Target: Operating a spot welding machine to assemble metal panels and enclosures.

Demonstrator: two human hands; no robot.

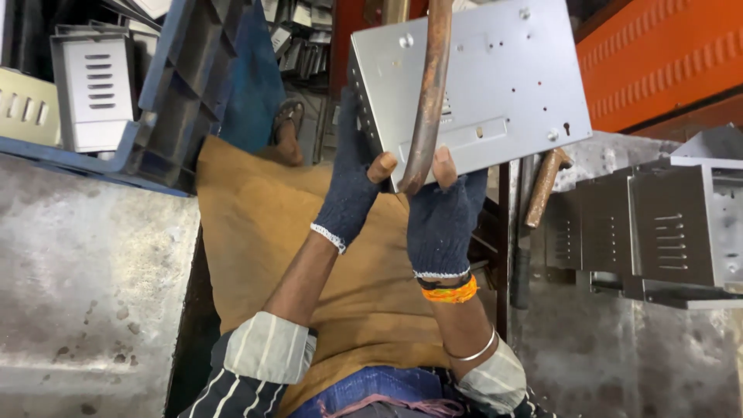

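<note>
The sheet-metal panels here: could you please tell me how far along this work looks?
Done: louvred panels lie stacked on the right. In hand: left hand and right hand, gloved, hold one grey panel behind a rusty bar. Left: more panels sit in the blue crate.

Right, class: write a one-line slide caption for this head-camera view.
Two gloved hands, left and right, hold a grey sheet-metal box behind a rusty rod.

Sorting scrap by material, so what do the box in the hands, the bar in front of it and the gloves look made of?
Box: likely sheet steel, pale grey, matte, with punched holes and screws. Bar: iron or steel, brown with rust. Gloves, left hand and right hand: dark blue knit, fingertips bare.
</note>
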